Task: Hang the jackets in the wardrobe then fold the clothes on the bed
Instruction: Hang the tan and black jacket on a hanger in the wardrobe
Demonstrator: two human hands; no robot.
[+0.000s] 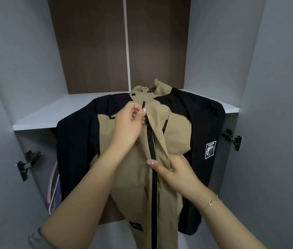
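Seen from the head camera, a person stands at an open grey wardrobe (276, 69), both bare arms reaching in toward a tan-and-black jacket (176, 130) that hangs in front of the front edge of the wardrobe's shelf (52, 112), its hood rising above that edge near the middle. The left hand (129, 123) is up near the collar, its fingers (143, 112) curled and pinching the top of the black zipper (153, 177) that runs down the jacket's front. The right hand (174, 171) is lower, fingers curled around the tan fabric just beside the zipper, thumb laid across the front panel. A thin bracelet (210, 202) circles the right wrist. A white-bordered patch (210, 150) shows on the jacket's black sleeve toward the shelf's right end. Dark metal hinges (27, 162) sit on the wardrobe's side walls below the shelf. Behind the shelf, the back panel (92, 47) is dark brown wood. Pale hangers (54, 186) show below the shelf's left end.
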